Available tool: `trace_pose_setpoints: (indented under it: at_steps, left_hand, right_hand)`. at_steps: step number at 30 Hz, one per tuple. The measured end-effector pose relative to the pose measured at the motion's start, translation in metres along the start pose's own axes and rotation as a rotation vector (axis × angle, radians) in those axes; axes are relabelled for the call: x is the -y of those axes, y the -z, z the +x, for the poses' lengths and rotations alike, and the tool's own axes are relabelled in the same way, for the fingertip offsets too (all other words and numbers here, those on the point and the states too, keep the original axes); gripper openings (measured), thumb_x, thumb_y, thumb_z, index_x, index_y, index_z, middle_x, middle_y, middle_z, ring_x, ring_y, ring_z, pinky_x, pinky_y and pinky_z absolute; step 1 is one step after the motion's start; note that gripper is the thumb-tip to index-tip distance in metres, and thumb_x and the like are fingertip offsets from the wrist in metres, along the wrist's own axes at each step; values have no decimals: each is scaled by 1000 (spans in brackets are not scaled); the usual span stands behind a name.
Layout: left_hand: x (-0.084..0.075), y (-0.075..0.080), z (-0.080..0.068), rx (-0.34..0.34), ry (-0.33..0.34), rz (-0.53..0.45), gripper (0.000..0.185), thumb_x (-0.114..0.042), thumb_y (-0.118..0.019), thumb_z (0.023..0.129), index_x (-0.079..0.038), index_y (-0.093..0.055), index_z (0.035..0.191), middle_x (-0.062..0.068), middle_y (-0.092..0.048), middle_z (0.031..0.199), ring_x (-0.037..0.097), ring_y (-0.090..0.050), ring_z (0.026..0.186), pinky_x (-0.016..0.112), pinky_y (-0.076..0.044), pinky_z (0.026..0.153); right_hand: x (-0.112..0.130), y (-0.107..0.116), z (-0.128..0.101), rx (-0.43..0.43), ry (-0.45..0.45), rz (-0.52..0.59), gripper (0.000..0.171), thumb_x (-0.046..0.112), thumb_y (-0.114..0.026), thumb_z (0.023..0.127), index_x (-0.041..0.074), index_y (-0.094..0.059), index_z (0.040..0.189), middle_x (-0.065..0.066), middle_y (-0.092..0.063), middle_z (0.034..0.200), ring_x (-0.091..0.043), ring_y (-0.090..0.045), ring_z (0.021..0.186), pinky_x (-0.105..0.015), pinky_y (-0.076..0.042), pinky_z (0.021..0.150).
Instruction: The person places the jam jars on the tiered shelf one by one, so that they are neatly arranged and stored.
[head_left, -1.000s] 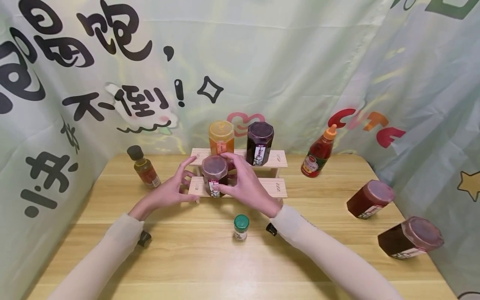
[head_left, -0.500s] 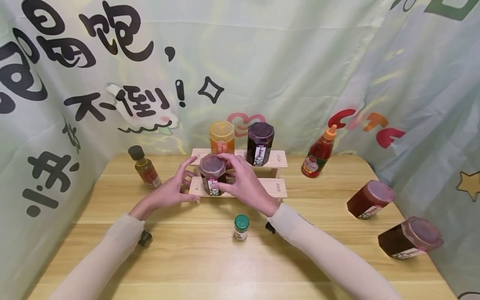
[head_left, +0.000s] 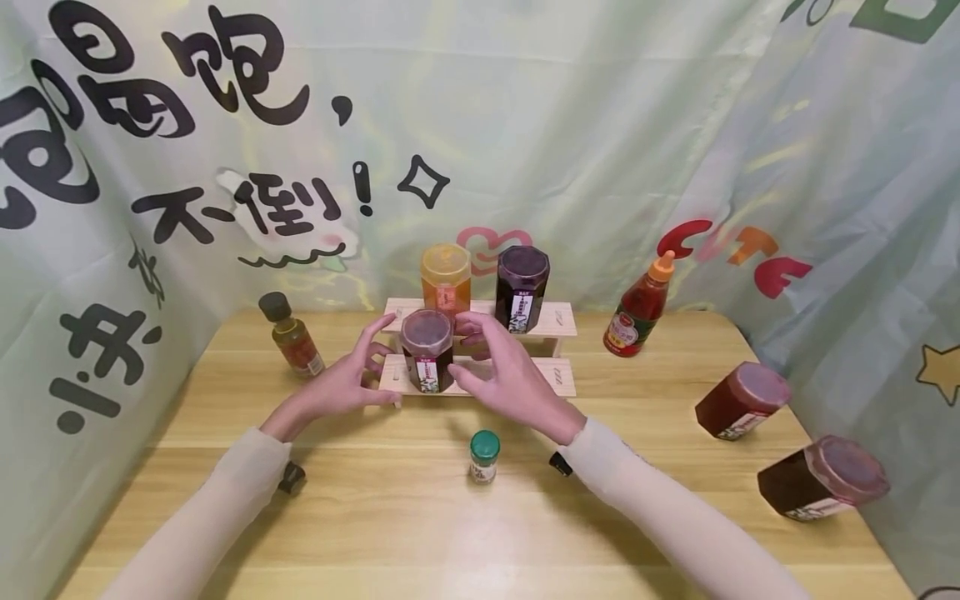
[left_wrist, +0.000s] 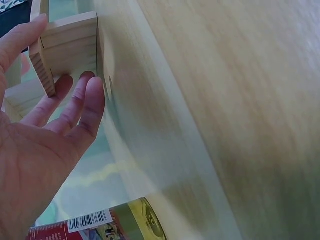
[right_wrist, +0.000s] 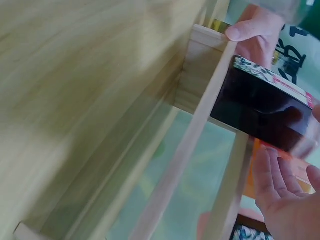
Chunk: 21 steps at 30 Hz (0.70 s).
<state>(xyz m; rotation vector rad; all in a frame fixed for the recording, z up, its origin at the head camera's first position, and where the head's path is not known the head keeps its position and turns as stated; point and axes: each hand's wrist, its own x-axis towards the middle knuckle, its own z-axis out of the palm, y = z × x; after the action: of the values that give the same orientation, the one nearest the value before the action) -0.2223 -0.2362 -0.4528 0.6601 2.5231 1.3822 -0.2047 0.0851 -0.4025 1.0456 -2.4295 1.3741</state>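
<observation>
A dark hexagonal jam jar [head_left: 429, 354] stands on the lower board of a two-tier wooden rack [head_left: 558, 375], between the two hands. Its long axis is vertical: base down on the board, lid [head_left: 427, 327] facing up, white-and-purple label [head_left: 430, 376] turned toward the person.

The left hand [head_left: 341, 381] grips the rack's left end, thumb at the front of the lower board and fingers behind it. The right hand [head_left: 517, 379] is released, its loosely bent fingers and thumb just beside the jar with a narrow gap.

Beyond the hands, on the upper board, an orange jar [head_left: 446, 279] and a dark purple jar [head_left: 522, 287] stand upright. Just behind the left hand is a black-capped oil bottle [head_left: 294, 342]. Right of the right hand are an upright red sauce bottle [head_left: 636, 308] and, farther off, a red jam jar [head_left: 742, 400] and a brown-red jar [head_left: 817, 479]. Nearer the person than both hands, a green-capped shaker [head_left: 484, 458] stands upright on the counter [head_left: 360, 517].
</observation>
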Motion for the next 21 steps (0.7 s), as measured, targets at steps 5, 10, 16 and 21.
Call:
trace_pose_setpoints:
  at_steps: [5, 10, 16, 21]
  left_hand:
    - [0, 0, -1, -5, -2, 15, 130, -17, -96, 87, -39, -2, 174, 25, -57, 145, 45, -65, 119, 62, -59, 94]
    - [2, 0, 0, -9, -2, 16, 130, -16, -96, 87, -41, -3, 174, 24, -58, 144, 42, -66, 118, 59, -59, 93]
    - [3, -1, 1, -8, 10, 7, 132, -17, -97, 85, -46, -3, 173, 20, -58, 145, 39, -66, 118, 57, -59, 94]
    - [1, -1, 2, -7, 13, 19, 132, -17, -97, 85, -49, -4, 172, 19, -58, 145, 39, -67, 118, 59, -57, 96]
  right_hand:
    - [4, 18, -12, -45, 27, 32, 53, 8, -78, 100, 3, -56, 148, -11, -66, 136, -28, -66, 122, -43, -60, 98]
    - [8, 42, -27, -97, 42, 48, 37, 3, -75, 100, 5, -67, 136, -7, -73, 127, -27, -71, 113, -44, -61, 96]
    - [12, 78, -50, -163, 25, -12, 26, 2, -75, 102, 7, -73, 127, -4, -77, 115, -17, -73, 104, -36, -61, 93]
    - [18, 110, -72, -196, -2, -65, 29, -4, -74, 101, 6, -73, 128, 2, -76, 119, -22, -74, 105, -30, -59, 95]
